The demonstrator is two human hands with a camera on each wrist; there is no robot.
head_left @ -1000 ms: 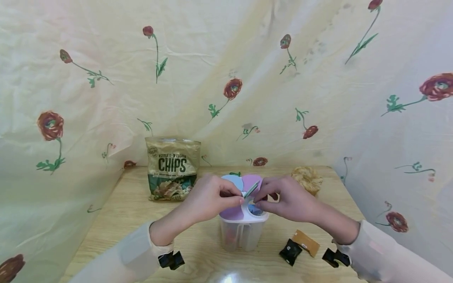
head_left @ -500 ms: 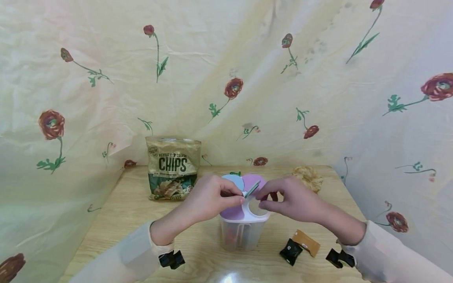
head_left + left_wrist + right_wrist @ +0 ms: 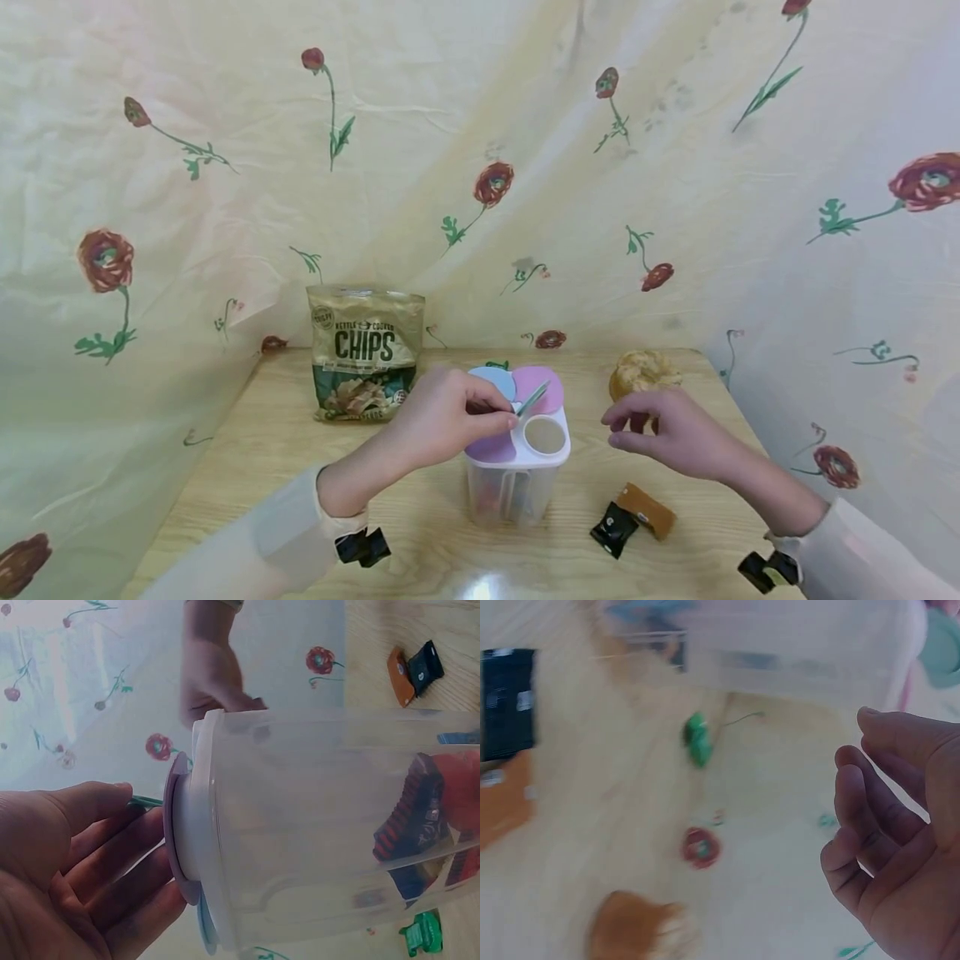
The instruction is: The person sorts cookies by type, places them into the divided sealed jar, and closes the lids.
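A clear plastic storage container [image 3: 517, 492] stands on the table, its white top fitted with blue, pink and purple flip lids. My left hand [image 3: 453, 417] pinches a raised green lid [image 3: 533, 398] between thumb and finger. Beside that lid, the round opening [image 3: 545, 435] is uncovered. Through the clear wall, red and dark wrapped snacks [image 3: 420, 817] show inside. My right hand [image 3: 675, 433] hovers to the right of the container with loosely bent fingers, holding nothing. Below it on the table lie a black wrapped candy [image 3: 615, 529] and an orange-brown packet [image 3: 647, 510], touching each other.
A gold and green chips bag [image 3: 365, 354] stands upright at the back left. At the back right sits a golden-brown, bun-like round thing [image 3: 641, 375]. A small green item [image 3: 697, 740] lies behind the container. Flowered cloth [image 3: 480, 108] hangs around the table.
My right hand let a blue-wrapped piece go into the round opening, then drew away to the right, its fingers emptied. The left hand keeps pinching the raised lid.
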